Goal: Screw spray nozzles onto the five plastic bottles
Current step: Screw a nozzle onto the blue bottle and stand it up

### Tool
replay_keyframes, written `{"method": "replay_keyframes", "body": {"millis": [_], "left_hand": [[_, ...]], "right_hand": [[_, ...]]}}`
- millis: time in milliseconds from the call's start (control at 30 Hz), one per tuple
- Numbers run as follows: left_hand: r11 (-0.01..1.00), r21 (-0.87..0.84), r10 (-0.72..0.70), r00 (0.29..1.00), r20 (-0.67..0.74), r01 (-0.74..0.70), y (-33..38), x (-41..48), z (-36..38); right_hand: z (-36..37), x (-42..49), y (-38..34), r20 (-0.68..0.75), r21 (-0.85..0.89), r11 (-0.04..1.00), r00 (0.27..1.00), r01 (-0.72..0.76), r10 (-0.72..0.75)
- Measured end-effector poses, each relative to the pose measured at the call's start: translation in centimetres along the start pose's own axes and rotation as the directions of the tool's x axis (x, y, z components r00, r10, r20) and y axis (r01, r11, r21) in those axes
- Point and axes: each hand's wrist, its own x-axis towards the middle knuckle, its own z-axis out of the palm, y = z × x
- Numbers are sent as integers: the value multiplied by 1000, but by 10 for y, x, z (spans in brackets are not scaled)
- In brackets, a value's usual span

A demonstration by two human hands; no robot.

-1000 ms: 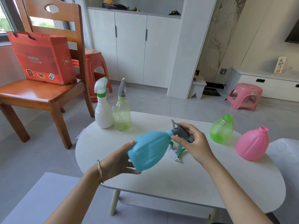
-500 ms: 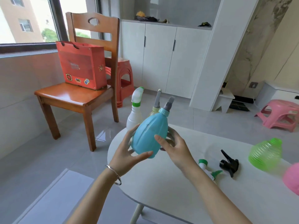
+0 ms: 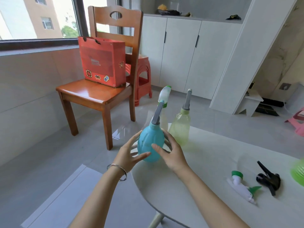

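While both hands, left hand (image 3: pixel 131 153) and right hand (image 3: pixel 171 155), are cupping the blue bottle (image 3: pixel 150 143) with fingers spread at the table (image 3: pixel 205 162) edge, beside two finished bottles, I'm reckoning the white nozzle (image 3: pixel 241 186) is calling next.

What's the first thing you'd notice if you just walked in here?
Probably the round turquoise plastic bottle with a grey spray nozzle, standing near the edge of the white table between the left hand and right hand, fingers spread. After that, the bright red paper gift bag on the wooden chair by the window.
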Motion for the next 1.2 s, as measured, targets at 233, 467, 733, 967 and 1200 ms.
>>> {"method": "replay_keyframes", "body": {"millis": [233, 467, 733, 967, 1200], "left_hand": [[996, 78, -32, 999, 3, 32, -23, 8, -3], [983, 176, -57, 998, 0, 56, -26, 14, -5], [981, 181, -73, 997, -1, 72, -25, 11, -3], [925, 379, 24, 993, -113, 21, 6, -4, -5], [915, 402, 22, 995, -96, 18, 39, -39, 13]], "right_hand": [[6, 7, 21, -36, -35, 999, 999, -15, 13], [10, 12, 27, -85, -56, 998, 996, 1, -6], [6, 9, 25, -58, -54, 998, 998, 13, -16], [-23, -10, 13, -108, -50, 998, 993, 47, -52], [-92, -60, -2, -155, -171, 980, 979, 107, -134]]}}
